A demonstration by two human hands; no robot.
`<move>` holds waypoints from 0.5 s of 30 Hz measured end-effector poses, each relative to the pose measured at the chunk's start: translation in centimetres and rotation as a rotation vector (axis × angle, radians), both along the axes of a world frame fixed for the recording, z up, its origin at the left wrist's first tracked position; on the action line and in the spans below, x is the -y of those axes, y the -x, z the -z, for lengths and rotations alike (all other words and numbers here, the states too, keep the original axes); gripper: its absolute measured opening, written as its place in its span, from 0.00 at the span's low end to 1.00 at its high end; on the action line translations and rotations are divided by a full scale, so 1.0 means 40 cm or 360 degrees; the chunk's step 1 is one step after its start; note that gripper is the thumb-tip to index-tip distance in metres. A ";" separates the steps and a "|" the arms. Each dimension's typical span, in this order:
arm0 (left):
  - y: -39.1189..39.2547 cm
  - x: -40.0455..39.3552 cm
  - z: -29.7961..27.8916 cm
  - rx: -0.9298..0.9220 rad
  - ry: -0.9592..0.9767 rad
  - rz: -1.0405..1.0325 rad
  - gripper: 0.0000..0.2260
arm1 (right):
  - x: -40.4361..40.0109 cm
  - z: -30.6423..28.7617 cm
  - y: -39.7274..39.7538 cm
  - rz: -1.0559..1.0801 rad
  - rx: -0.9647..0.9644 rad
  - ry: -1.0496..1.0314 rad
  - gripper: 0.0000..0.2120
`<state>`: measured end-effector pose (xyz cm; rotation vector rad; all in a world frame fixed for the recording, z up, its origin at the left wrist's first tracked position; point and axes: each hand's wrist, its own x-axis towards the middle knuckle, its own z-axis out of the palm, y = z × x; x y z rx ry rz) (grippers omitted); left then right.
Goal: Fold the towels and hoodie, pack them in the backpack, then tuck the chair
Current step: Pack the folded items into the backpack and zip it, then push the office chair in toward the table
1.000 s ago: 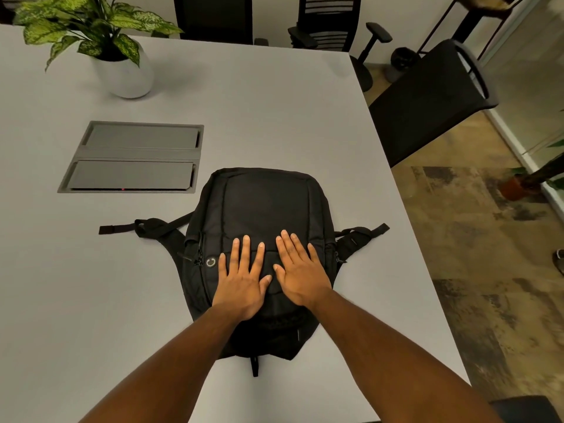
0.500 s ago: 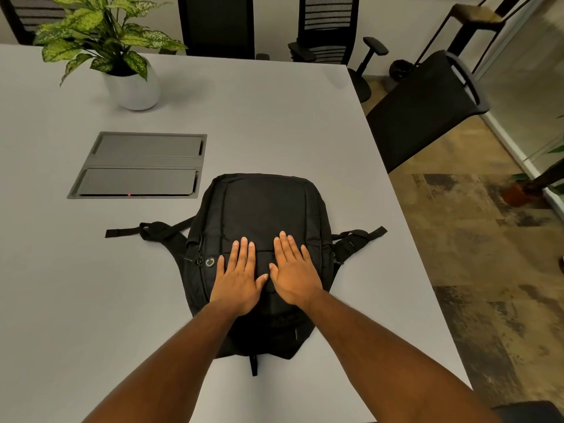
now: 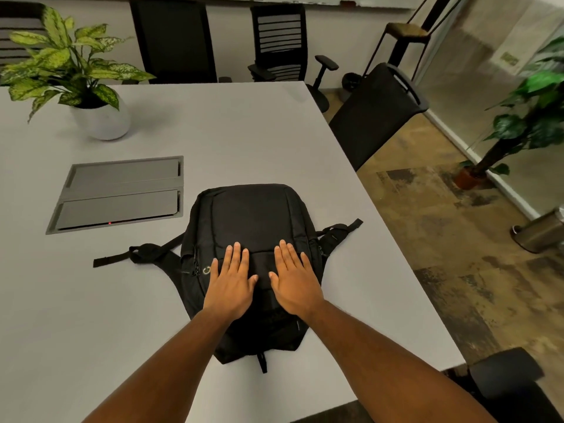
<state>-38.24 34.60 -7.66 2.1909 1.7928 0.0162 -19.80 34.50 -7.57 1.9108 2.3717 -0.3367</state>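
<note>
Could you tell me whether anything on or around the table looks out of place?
The black office chair beside the grey table stands angled away, not tucked. The black fabric backpack lies flat, straps splayed.

One backpack [image 3: 253,239] lies on the table [image 3: 213,132], two hands — left [image 3: 231,280], right [image 3: 294,280] — flat on it, and two straps showing, one [image 3: 137,253] toward the table's left edge, one [image 3: 338,230] toward its right edge. One potted plant [image 3: 76,77] stands near the far left corner; one grey panel [image 3: 119,193] with two flaps is set into the top. Two plants in all — the second [image 3: 525,117] on the floor. Off the table: four black chairs [image 3: 171,41] [image 3: 277,41] [image 3: 375,114] [image 3: 506,383], one stool [image 3: 406,30], one metal bin [image 3: 543,230].
</note>
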 end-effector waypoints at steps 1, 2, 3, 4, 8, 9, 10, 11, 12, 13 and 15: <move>-0.003 0.002 -0.003 0.0004 -0.0008 0.0023 0.30 | 0.010 -0.006 -0.003 0.0022 0.0005 -0.0002 0.31; -0.007 0.004 -0.005 0.0005 -0.0015 0.0051 0.30 | 0.019 -0.012 -0.007 0.0047 0.0012 -0.0004 0.31; -0.013 0.005 -0.009 0.0002 -0.0019 0.0083 0.30 | 0.027 -0.017 -0.012 0.0076 0.0020 -0.0004 0.31; -0.019 0.007 -0.012 -0.0002 -0.0018 0.0114 0.30 | 0.035 -0.021 -0.019 0.0108 0.0025 -0.0002 0.31; -0.056 0.012 -0.031 -0.0018 -0.0004 0.0231 0.30 | 0.071 -0.037 -0.053 0.0247 0.0035 -0.0009 0.32; -0.067 0.014 -0.036 -0.0016 -0.0002 0.0260 0.30 | 0.082 -0.040 -0.063 0.0284 0.0040 -0.0013 0.32; -0.079 0.015 -0.040 -0.0011 0.0002 0.0290 0.30 | 0.094 -0.043 -0.073 0.0319 0.0050 -0.0021 0.32; -0.092 0.016 -0.043 -0.0006 0.0006 0.0322 0.30 | 0.107 -0.048 -0.083 0.0355 0.0061 -0.0033 0.32; -0.106 0.017 -0.045 -0.0003 0.0008 0.0357 0.30 | 0.121 -0.053 -0.094 0.0392 0.0070 -0.0041 0.32; -0.121 0.019 -0.047 0.0002 0.0009 0.0395 0.30 | 0.135 -0.058 -0.106 0.0426 0.0077 -0.0045 0.32; -0.152 0.024 -0.052 0.0016 0.0015 0.0468 0.30 | 0.167 -0.067 -0.129 0.0470 0.0098 -0.0064 0.33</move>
